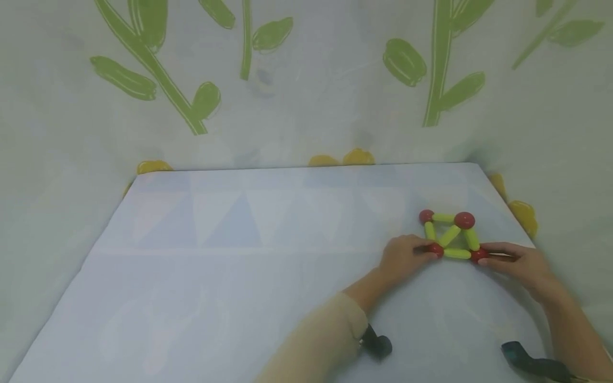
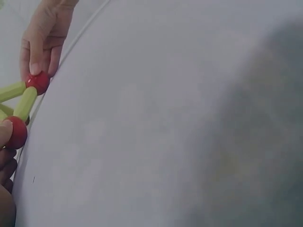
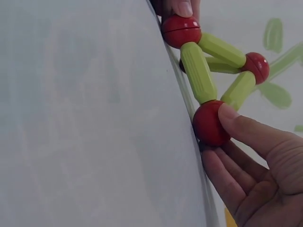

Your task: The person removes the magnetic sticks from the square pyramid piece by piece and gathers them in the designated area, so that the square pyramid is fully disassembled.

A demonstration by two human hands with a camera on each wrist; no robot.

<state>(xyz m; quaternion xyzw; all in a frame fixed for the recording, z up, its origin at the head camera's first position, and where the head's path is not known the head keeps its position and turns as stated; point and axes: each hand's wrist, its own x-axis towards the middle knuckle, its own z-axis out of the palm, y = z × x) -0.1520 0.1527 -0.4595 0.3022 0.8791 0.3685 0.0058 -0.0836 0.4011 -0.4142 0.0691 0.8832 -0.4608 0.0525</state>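
Observation:
A frame of yellow-green rods (image 1: 457, 254) joined by red balls (image 1: 464, 220) is at the right of the table in the head view. My left hand (image 1: 403, 259) pinches its near left ball (image 1: 435, 250). The near right ball (image 1: 479, 255) is between the thumb and fingers of my right hand (image 1: 522, 266). In the right wrist view, that ball (image 3: 212, 124) sits under the right thumb, with a rod (image 3: 199, 73) running to the ball (image 3: 182, 32) at the left fingertips. The left wrist view catches both hands' balls at its left edge.
The white table (image 1: 215, 308) has a faint pattern of pale blue triangles. Its right edge runs close beyond the right hand. A pale cloth backdrop (image 1: 325, 96) with green leaves and yellow flowers stands behind. Dark wrist-camera mounts (image 1: 378, 344) hang under the forearms.

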